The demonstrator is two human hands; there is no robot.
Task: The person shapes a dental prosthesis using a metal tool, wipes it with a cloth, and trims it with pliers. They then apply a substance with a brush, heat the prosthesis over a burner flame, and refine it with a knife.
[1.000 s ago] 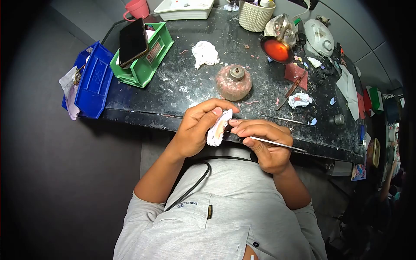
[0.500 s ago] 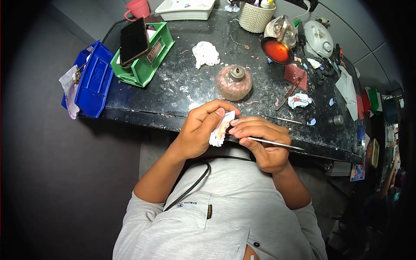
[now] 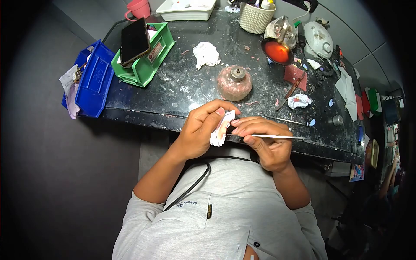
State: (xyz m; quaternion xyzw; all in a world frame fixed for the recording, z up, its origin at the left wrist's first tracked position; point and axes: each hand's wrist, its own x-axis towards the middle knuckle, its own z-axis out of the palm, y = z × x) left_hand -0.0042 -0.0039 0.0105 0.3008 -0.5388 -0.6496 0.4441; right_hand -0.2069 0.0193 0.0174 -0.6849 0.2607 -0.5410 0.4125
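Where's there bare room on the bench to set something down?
Best: the patch between white tray, woven basket and white lump. A dust-specked patch lies between green bin and round jar. Beyond the right hand it's crowded: white cast, pink sheet, red glowing disc.

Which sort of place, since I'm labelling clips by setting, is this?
Likely a dental workshop: the left hand holds an apparent white tooth model, the right hand a thin tool, and what seems a burner stands on the stained bench.
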